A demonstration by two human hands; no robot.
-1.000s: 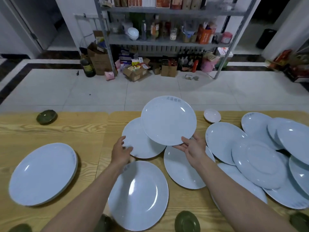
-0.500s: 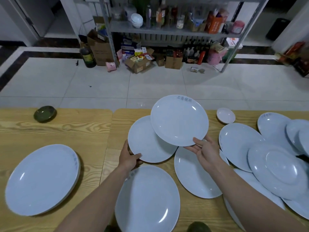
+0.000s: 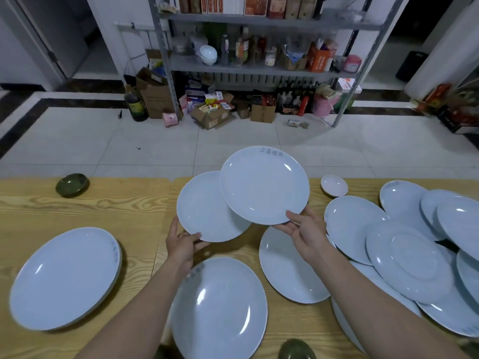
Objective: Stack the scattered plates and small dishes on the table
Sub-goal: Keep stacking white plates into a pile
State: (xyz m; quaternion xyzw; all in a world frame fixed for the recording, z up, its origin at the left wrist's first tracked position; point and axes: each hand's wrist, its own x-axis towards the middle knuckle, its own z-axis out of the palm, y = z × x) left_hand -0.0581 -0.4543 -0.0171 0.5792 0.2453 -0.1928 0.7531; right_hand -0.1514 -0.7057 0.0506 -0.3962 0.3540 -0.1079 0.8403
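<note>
A: At the near edge, the oval plate (image 3: 220, 307) lies under the left forearm, with a green dish (image 3: 296, 349) right of it. A dropped elbow clips either.
B: Hands?
A: Left hand (image 3: 182, 246) pinches the near rim of the left round plate (image 3: 204, 211), thumb on top. Right hand (image 3: 307, 233) pinches the near rim of the raised plate (image 3: 264, 185), held up and tilted, with its left edge overlapping the left round plate.
B: So a one-point grip on each, far from centre of mass.
A: Yes. Glazed rims, likely slick. If a pinch slips, the plate pivots down onto the second oval plate (image 3: 287, 270) or the table (image 3: 103, 203). Chip risk.
B: Stacking move?
A: Probably raised plate onto the left one. Cannot tell whether the rims touch. Coming down off-centre knocks rim on rim.
B: Right side?
A: Loose pile (image 3: 409, 257), plates leaning on each other, near the right wrist. A bump could slide it.
B: Far?
A: Small white dish (image 3: 334, 185) just beyond the right hand. Dark green dish (image 3: 72, 184) far left, well apart. No threat.
</note>
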